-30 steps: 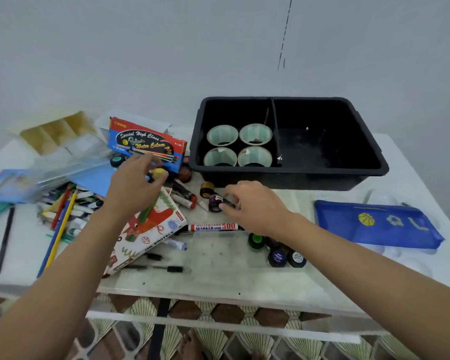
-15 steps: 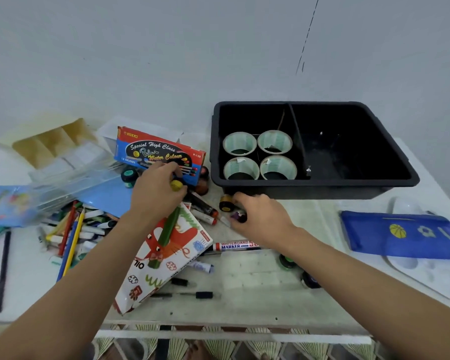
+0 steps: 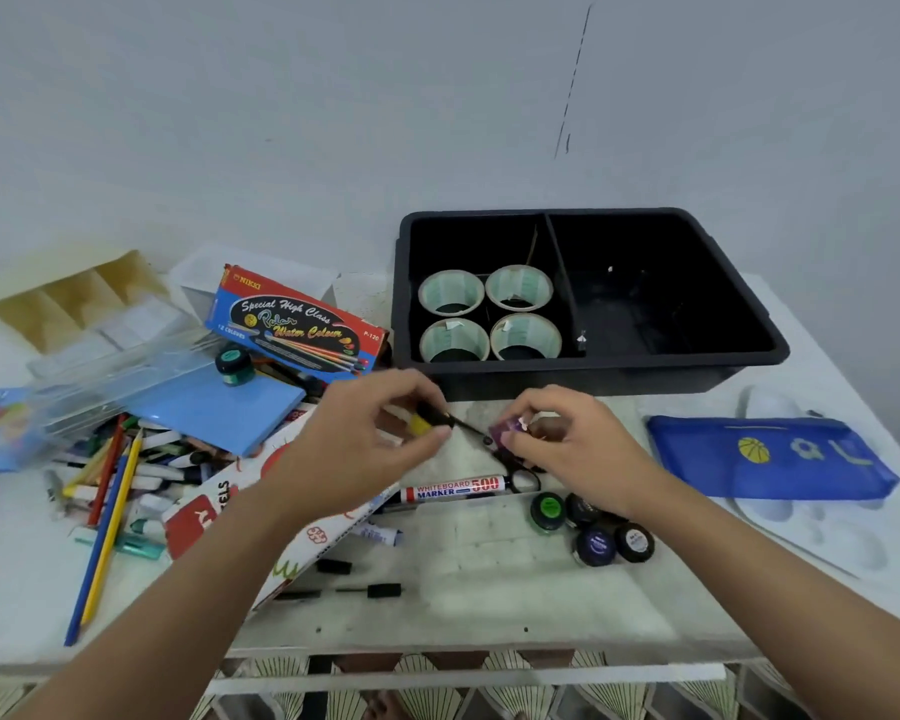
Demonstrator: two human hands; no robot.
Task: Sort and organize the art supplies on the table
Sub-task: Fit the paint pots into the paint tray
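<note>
My left hand pinches a small yellow paint jar in front of the black bin. My right hand grips a small purple paint jar just right of it. Both hands hover over the table's middle. Several dark paint jars and a green one stand below my right wrist. A whiteboard marker lies between my forearms. Four tape rolls sit in the bin's left compartment.
A water colour box and a green-lidded jar lie at left. Pencils and paint tubes are piled at far left. An oil pastels box lies under my left arm. A blue pouch rests on a white palette.
Both hands lifted their jars off the table and came together in front of the bin. My left hand moved right with the yellow jar; my right hand rose with the purple jar.
</note>
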